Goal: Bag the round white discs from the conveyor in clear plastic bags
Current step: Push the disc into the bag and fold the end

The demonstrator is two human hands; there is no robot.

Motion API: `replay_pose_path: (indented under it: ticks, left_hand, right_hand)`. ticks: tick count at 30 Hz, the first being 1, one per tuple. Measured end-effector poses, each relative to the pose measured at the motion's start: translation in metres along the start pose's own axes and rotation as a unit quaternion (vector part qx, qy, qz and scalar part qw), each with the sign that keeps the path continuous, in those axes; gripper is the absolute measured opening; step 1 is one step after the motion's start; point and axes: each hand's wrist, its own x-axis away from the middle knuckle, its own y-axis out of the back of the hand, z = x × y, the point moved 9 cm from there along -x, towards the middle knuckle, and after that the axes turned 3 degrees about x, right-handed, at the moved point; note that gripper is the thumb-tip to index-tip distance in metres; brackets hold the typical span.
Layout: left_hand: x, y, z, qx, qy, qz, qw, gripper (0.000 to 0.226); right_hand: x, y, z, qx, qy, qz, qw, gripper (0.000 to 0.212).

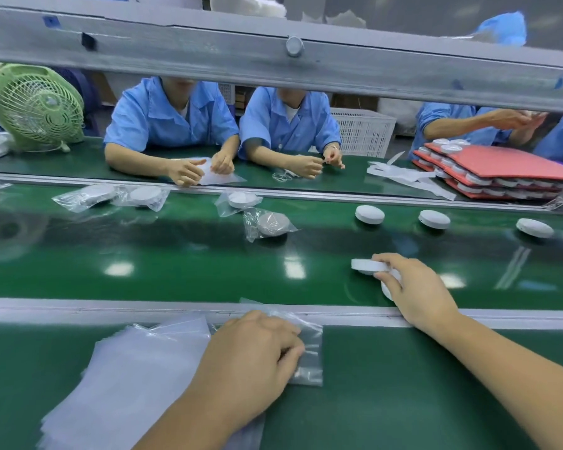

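Two grips work: the right grip (416, 287) curls round a white disc (366, 266) at the near side of the conveyor (176, 261); the left grip (257, 352) pinches a clear bag (311, 362) on the near surface (436, 384). It would be best to spread the bag's mouth before bringing the disc over.

Site: factory packing line | green conveyor belt (176, 271) running between metal rails (176, 308), loose and bagged white discs (369, 214) on it | workers (169, 118) in matching blue shirts along far side | stacked red trays (501, 164) of discs | white plastic crate (361, 131) | green desk fan (36, 105) | stack of clear bags (137, 368) on near tabletop (403, 384)
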Motion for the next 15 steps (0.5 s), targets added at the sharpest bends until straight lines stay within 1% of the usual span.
replay_pose_path:
  ticks: [2,3,4,6,8,10,11,13,14,15]
  left_hand:
    - [0.001,0.016,0.008,0.025,0.037,-0.083,0.996,0.031]
    - [0.002,0.024,0.014,0.038,0.059,-0.118,0.991,0.028]
    - [0.003,0.030,0.019,0.046,0.080,-0.146,0.985,0.026]
    - [0.004,0.038,0.029,0.054,0.117,-0.177,0.976,0.020]
    - [0.005,0.038,0.038,0.104,0.149,-0.194,0.964,0.017]
    - [0.003,0.036,0.039,0.235,0.147,-0.197,0.941,0.016]
    - [0.000,0.035,0.036,0.319,0.129,-0.188,0.920,0.016]
    - [-0.004,0.035,0.020,0.458,0.073,-0.132,0.876,0.015]
    - [-0.004,0.034,0.011,0.497,0.049,-0.100,0.861,0.024]
    - [-0.004,0.034,0.006,0.499,0.029,-0.090,0.861,0.038]
  right_hand:
    - [0.006,0.013,0.021,0.071,0.083,-0.064,0.992,0.026]
    - [0.012,0.020,0.037,0.078,0.141,-0.105,0.981,0.024]
    - [0.020,0.027,0.055,0.057,0.204,-0.127,0.969,0.022]
    - [0.035,0.037,0.092,-0.019,0.312,-0.124,0.942,0.020]
    - [0.046,0.045,0.122,-0.069,0.365,-0.110,0.922,0.020]
    - [0.054,0.050,0.144,-0.109,0.378,-0.086,0.915,0.021]
    - [0.055,0.050,0.151,-0.135,0.369,-0.070,0.917,0.022]
    - [0.053,0.048,0.155,-0.220,0.314,-0.033,0.923,0.024]
    - [0.051,0.048,0.153,-0.272,0.274,-0.023,0.922,0.024]
    - [0.049,0.047,0.149,-0.317,0.230,-0.021,0.920,0.023]
